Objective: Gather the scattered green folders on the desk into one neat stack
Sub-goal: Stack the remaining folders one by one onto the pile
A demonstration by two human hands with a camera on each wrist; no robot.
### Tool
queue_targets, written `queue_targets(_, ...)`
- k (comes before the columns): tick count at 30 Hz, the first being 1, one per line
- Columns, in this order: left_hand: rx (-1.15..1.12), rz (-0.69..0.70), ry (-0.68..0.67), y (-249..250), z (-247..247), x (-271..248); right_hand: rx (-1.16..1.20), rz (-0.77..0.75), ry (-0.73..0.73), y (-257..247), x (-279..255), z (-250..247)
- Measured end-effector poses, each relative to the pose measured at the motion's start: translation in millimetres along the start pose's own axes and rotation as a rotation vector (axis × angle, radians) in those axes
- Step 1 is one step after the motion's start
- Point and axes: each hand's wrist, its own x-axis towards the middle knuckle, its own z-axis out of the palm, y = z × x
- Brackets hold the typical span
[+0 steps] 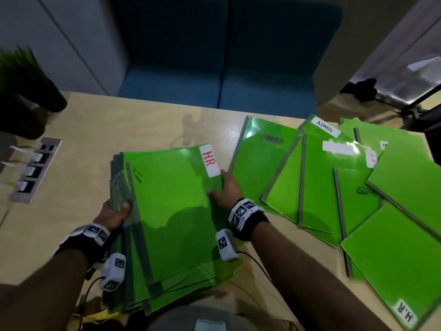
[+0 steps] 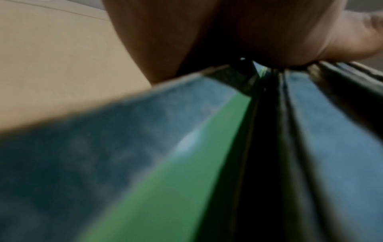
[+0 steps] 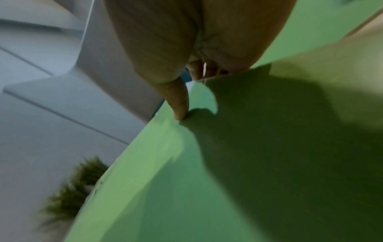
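Observation:
A stack of green folders point(image 1: 171, 211) lies tilted in front of me, its top one labelled "H.R." in red. My left hand point(image 1: 114, 211) grips the grey spines on the stack's left edge, thumb on top; the left wrist view shows the fanned spines point(image 2: 269, 131) under my palm. My right hand point(image 1: 224, 189) holds the right edge of the top folder point(image 3: 165, 180), thumb pressing on its cover. Several more green folders point(image 1: 334, 182) lie scattered and overlapping on the right of the wooden desk point(image 1: 95, 130).
A dark potted plant point(image 1: 26, 91) stands at the far left corner. A grey socket panel with white plugs point(image 1: 35, 170) is set into the desk's left side. A blue sofa point(image 1: 214, 68) lies beyond the far edge, and a black stand point(image 1: 405, 99) sits far right.

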Motion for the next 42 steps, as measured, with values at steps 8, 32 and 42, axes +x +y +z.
queue_targets(8,-0.167,-0.070,-0.043,-40,-5,34,-0.758,-0.052,0.081,51,12,-95)
queue_targets(32,-0.032,-0.121,-0.036,3,-10,-4,-0.712,-0.172,-0.043,79,15,-107)
queue_targets(42,-0.072,-0.175,-0.009,-11,-26,-9,-0.705,0.331,0.333,63,26,-98)
